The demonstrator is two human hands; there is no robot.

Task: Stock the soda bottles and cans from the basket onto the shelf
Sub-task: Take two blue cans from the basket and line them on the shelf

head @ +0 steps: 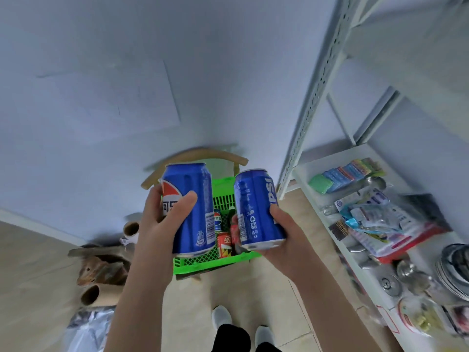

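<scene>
My left hand grips a blue Pepsi can, held upright above the green plastic basket. My right hand holds a second blue Pepsi can, tilted slightly, over the basket's right side. Down in the basket I see an orange-red can and part of another Pepsi container; the rest of its contents are hidden behind the cans. The white metal shelf stands to the right.
The basket rests on a wooden chair against the pale wall. The lower shelf board holds sponges, plastic packets, metal lids and plates. Cardboard tubes and clutter lie on the floor at left. My feet are below.
</scene>
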